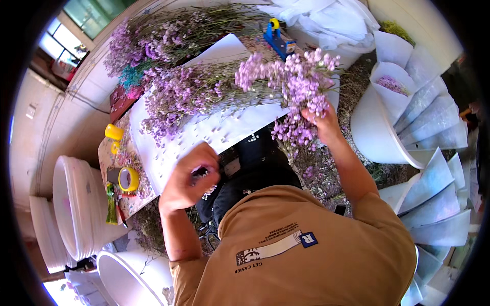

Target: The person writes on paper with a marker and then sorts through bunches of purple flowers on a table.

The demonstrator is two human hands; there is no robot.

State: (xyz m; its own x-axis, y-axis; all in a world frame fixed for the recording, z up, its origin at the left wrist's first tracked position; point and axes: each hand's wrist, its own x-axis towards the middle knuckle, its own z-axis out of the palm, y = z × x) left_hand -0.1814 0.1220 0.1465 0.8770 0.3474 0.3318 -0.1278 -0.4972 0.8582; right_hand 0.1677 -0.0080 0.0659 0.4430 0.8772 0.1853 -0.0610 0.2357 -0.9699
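My right hand (324, 124) grips a sprig of pale pink-purple dried flowers (302, 82), held up at the table's right side. Its blossoms fan out above and below the fingers. My left hand (191, 174) is blurred, curled over the near edge of a white paper sheet (237, 124). Whether anything sits inside its fingers cannot be told. Across the sheet lies a pile of purple dried flowers (176, 99), stems pointing right. Loose petals are scattered in front of it.
Behind lies a larger flower bundle (180, 36). A blue tape dispenser (277, 40) stands at the back. Yellow tape (128, 179) and red-handled scissors (121, 216) lie at the left. White tubs (76, 214) flank the left; a tub of paper-wrapped bunches (377, 122) stands right.
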